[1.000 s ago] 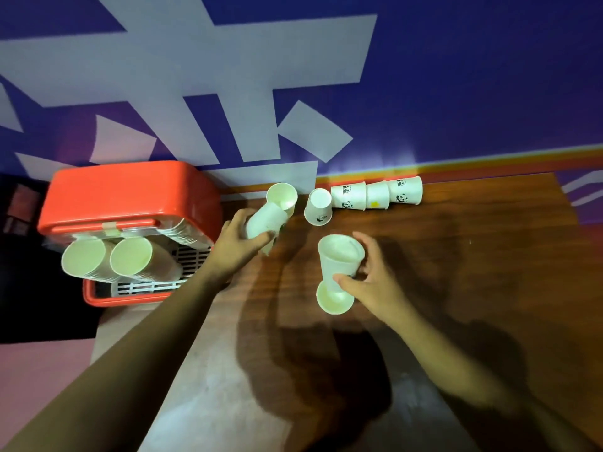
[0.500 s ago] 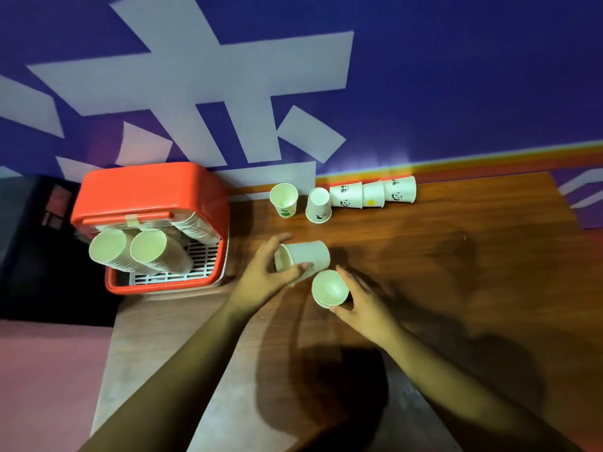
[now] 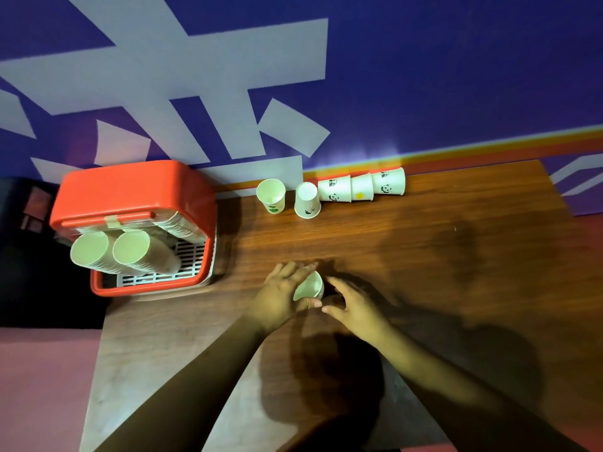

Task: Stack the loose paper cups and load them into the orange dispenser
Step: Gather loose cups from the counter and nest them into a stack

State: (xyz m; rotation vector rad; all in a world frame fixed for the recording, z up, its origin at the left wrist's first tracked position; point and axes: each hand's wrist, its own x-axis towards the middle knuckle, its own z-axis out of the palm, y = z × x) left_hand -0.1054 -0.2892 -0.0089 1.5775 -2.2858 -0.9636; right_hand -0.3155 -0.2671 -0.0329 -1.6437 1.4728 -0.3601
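Observation:
My left hand (image 3: 280,295) grips a stack of white paper cups (image 3: 309,286) near the middle of the wooden table, its open mouth facing me. My right hand (image 3: 355,305) hovers just right of the stack with fingers spread, not holding it. The orange dispenser (image 3: 137,190) stands at the table's left end, and two long cup stacks (image 3: 112,252) hang out of its open front. Along the back wall stand an upright cup (image 3: 271,195) and an upside-down cup (image 3: 307,201). A nested row of cups (image 3: 362,187) lies on its side beside them.
The wooden table (image 3: 424,262) stretches to the right and towards me, with a paler worn patch at its front left. A blue wall with grey shapes rises right behind the table. A dark drop lies left of the dispenser.
The cup in my left hand and the cups in my right have come together into one stack, now held by my left hand alone. My right hand has let go and opened.

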